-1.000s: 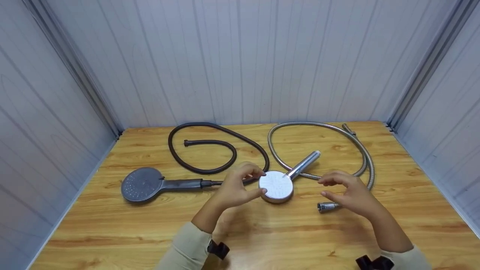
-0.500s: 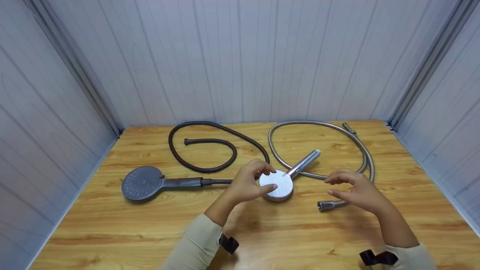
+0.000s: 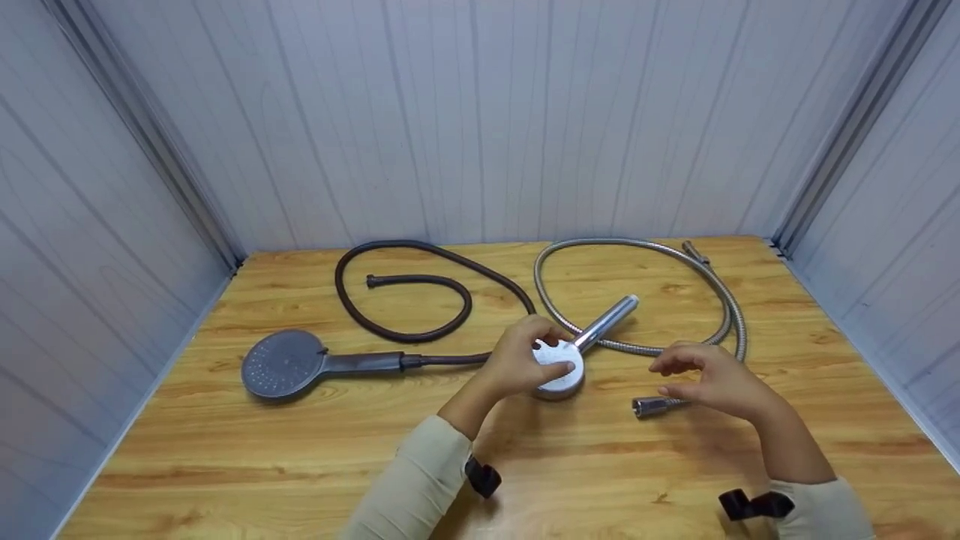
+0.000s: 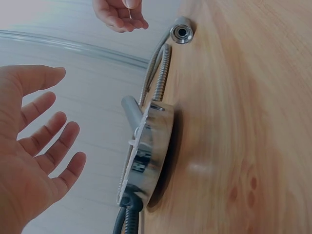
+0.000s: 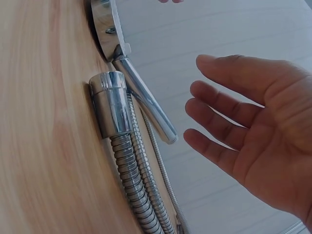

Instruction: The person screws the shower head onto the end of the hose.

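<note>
A chrome shower head (image 3: 559, 385) with a white face lies on the table, its handle (image 3: 609, 321) pointing to the back right. My left hand (image 3: 519, 361) hovers over the face with thumb and fingers spread; the left wrist view shows a gap between the fingers (image 4: 58, 134) and the shower head (image 4: 148, 151). To the right, my right hand (image 3: 716, 382) hangs above the silver metal hose (image 3: 637, 244), fingers loosely bent and holding nothing. The hose's chrome end nut (image 3: 649, 407) lies just left of and below that hand, and shows large in the right wrist view.
A dark grey shower head (image 3: 283, 365) lies at the left, joined to a black hose (image 3: 450, 360) that coils toward the back. The silver hose's other end (image 3: 695, 252) lies at the back right. Pale panel walls (image 3: 480, 127) enclose the wooden table (image 3: 247, 465).
My left hand has moved right, from the left edge of the chrome shower head to over its face. The right hand has shifted slightly right. Shower heads and hoses lie as before.
</note>
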Action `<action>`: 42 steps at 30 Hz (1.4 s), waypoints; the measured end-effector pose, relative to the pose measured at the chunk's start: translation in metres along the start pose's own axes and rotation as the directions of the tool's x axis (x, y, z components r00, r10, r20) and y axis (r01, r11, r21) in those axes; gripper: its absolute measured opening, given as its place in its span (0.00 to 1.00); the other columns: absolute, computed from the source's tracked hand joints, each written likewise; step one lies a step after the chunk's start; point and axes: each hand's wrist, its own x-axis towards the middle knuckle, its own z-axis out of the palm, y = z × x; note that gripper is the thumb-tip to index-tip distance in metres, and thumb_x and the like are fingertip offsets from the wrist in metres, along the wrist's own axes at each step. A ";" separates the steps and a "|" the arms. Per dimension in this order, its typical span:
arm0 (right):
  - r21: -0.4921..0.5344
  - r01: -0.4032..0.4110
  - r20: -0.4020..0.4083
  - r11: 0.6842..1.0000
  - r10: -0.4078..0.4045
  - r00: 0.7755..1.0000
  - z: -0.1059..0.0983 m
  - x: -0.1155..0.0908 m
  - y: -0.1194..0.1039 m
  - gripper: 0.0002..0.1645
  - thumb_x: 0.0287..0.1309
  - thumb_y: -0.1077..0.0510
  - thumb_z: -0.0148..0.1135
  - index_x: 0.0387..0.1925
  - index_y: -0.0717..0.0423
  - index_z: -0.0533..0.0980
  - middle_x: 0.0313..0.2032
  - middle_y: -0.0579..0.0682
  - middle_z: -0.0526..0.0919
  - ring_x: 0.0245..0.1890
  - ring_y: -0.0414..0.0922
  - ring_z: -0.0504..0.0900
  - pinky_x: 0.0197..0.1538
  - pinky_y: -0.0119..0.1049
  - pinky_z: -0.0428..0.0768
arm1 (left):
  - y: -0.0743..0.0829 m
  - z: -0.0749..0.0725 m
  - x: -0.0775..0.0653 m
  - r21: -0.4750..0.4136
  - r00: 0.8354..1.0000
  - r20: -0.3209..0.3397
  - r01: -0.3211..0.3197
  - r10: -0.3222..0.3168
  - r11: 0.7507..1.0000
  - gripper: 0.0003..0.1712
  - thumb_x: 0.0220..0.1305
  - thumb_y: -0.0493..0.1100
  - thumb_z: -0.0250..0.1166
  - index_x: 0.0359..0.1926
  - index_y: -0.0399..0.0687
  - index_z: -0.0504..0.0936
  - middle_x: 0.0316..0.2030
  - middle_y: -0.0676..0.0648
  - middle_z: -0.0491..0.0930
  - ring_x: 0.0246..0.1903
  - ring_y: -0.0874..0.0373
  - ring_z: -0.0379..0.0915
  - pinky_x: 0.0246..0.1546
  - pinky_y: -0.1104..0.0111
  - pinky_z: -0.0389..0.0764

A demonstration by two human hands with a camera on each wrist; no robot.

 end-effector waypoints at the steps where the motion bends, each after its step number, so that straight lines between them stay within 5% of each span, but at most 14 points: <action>1: 0.006 -0.001 0.009 1.000 0.001 1.000 -0.001 0.000 0.001 0.14 0.55 0.60 0.71 0.44 0.53 0.82 0.42 0.50 0.83 0.43 0.47 0.81 0.48 0.42 0.79 | 0.000 0.002 0.002 0.008 1.000 0.004 0.006 -0.006 1.000 0.16 0.51 0.39 0.74 0.43 0.43 0.84 0.41 0.46 0.80 0.43 0.53 0.75 0.45 0.57 0.78; 19: 0.010 -0.098 0.148 0.995 0.095 0.984 -0.002 0.004 0.017 0.17 0.53 0.58 0.72 0.45 0.57 0.81 0.43 0.52 0.84 0.46 0.51 0.80 0.53 0.55 0.75 | -0.012 0.036 0.022 0.100 0.999 -0.030 -0.016 0.019 0.995 0.18 0.51 0.38 0.74 0.44 0.38 0.83 0.40 0.41 0.81 0.43 0.50 0.76 0.45 0.68 0.77; 36: 0.065 -0.155 0.217 0.986 0.138 0.966 0.006 0.003 0.029 0.18 0.52 0.61 0.72 0.46 0.60 0.81 0.44 0.53 0.84 0.44 0.53 0.79 0.47 0.44 0.79 | -0.022 0.053 0.033 0.175 0.990 -0.045 0.142 -0.136 0.974 0.22 0.49 0.43 0.76 0.47 0.44 0.84 0.45 0.45 0.79 0.46 0.56 0.72 0.49 0.70 0.72; 42: 0.085 -0.181 0.245 0.980 0.156 0.957 0.006 0.002 0.032 0.18 0.52 0.61 0.72 0.46 0.60 0.81 0.43 0.51 0.84 0.44 0.52 0.81 0.47 0.40 0.79 | -0.024 0.059 0.039 0.189 0.975 -0.041 0.224 -0.220 0.956 0.24 0.49 0.45 0.76 0.49 0.49 0.84 0.46 0.49 0.77 0.48 0.55 0.72 0.50 0.69 0.72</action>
